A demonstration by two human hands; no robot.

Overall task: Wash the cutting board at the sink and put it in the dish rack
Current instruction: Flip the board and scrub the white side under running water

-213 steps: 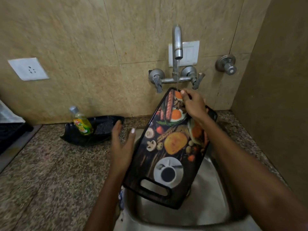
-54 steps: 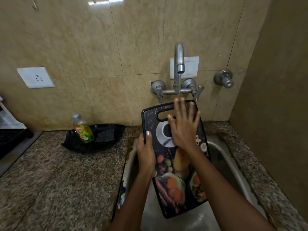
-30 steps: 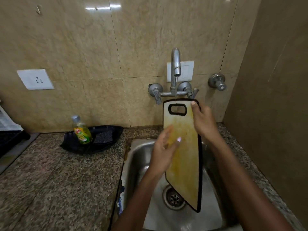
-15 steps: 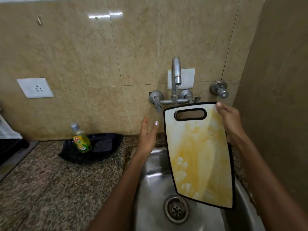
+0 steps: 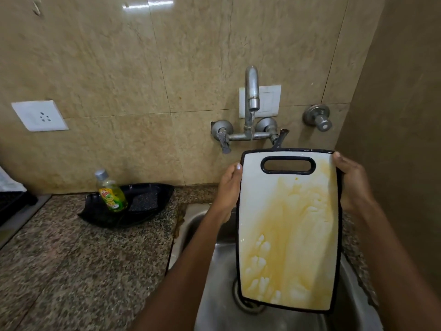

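The cutting board [image 5: 288,232] is held up over the sink [image 5: 269,318], almost upright, with its handle hole at the top. The white side is turned to the camera. A big yellow stain is spread over that side, mostly in the middle and lower part. A black rim runs all around the board. The bottom edge of the board hangs just above the drain [image 5: 241,301], which is partly hidden behind it.

The board is gripped at both top corners. The left hand [image 5: 228,189] is pressed on the board's left edge, with the thumb laid on the front near the corner. Its other fingers are hidden behind the board, so how they are curled cannot be told. The right hand [image 5: 353,185] is closed on the board's right edge, with the thumb at the top corner and the other fingers wrapped behind.

The tap [image 5: 250,101] is fixed to the wall just above the board. A thin stream of water is seen coming out of the spout and falling toward the top edge of the board.

A black tray [image 5: 148,206] is set on the stone counter [image 5: 83,259], to the left of the board. A bottle of yellow-green dish soap [image 5: 110,193] is stood in the tray, leaning a little. A white wall socket [image 5: 39,115] is seen far to the left of the board, and a round metal knob [image 5: 318,117] is fixed to the wall up and to the right of it.
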